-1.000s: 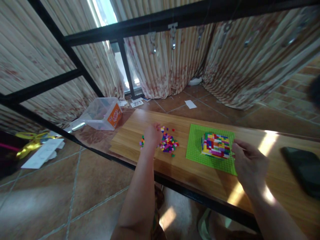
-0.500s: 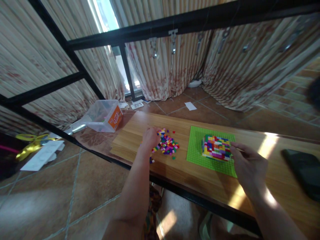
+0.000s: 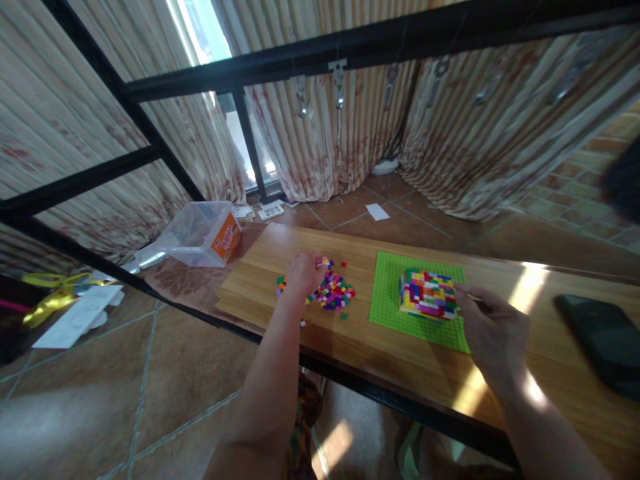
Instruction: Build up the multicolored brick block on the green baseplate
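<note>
My left hand (image 3: 304,273) reaches over the left part of a pile of small coloured toy bricks (image 3: 334,291) on the wooden table. Its fingers are bent together at the upper left of the pile, and whatever they pinch is too small to make out. On a bright green baseplate (image 3: 387,293) stands a block built of multicoloured bricks (image 3: 428,293), several layers high. At its right side is my right hand (image 3: 497,327), with thumb and forefinger closed on the block's edge. The fingertips there are partly hidden.
A dark phone-like object (image 3: 600,343) lies at the table's right end. Beyond the left end, a clear plastic tub (image 3: 195,230) with an orange label stands lower down. Black metal bars (image 3: 280,60) cross in front of the curtains. White paper (image 3: 377,212) lies on the tiled floor.
My left hand has shifted slightly at the pile, and a few green and orange bricks now show to its left. My right hand stays at the block. The view has moved a little.
</note>
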`<state>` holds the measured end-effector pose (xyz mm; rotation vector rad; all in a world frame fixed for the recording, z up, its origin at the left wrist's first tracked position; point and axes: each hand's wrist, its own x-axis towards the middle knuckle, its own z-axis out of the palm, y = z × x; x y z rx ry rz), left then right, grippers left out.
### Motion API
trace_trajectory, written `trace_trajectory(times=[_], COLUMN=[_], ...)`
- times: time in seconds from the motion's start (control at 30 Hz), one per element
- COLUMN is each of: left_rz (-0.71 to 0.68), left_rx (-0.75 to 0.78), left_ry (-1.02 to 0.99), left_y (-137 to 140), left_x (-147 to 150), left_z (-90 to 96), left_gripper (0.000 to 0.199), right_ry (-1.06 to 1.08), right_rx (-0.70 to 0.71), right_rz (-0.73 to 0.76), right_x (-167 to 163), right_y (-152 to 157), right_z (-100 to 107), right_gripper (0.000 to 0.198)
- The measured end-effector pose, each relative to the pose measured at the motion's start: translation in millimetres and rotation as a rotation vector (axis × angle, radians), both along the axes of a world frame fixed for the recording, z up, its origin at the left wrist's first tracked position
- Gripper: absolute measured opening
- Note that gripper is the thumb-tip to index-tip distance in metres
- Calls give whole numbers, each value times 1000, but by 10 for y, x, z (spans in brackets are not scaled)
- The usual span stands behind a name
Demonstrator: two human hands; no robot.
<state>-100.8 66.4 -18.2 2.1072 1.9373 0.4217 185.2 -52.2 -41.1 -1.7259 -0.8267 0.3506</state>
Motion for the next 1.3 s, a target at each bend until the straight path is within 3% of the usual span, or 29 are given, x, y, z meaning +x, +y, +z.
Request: trace_trajectory(times=[0.27,0.4,0.57,0.73,0.83,0.9,1.07,1.3], left_rz=[192,207,143,-114,-346,-447,-547,-566], left_rx=[59,72,96,240,248,211,65,-113], left_ry=[174,178,102,-225,-483,-627,-912,-1094], left_y=[8,5,-20,-110,-249,-366,-599,-661], left_x=[317,338,299,436,649,809,1113,1254], left_z=[-88,-121,17,138,108,75,34,-9], left_gripper=[40,30,34,41,45,46,42,27], right_ry=[67,51,45,-27,18,121,383,528], right_rx=[1,24,36,142,221,207,260,202], right_rz=[35,41,62,6,81,208,462,499], right_x=[35,43,47,-45,-163,-248,-358,-251], right_y=[4,11,25,30,19,10,-13,-55], right_z=[-60,-83,-105,12,121,170,183,217], right_gripper=[35,32,29,23,22,23,26,26])
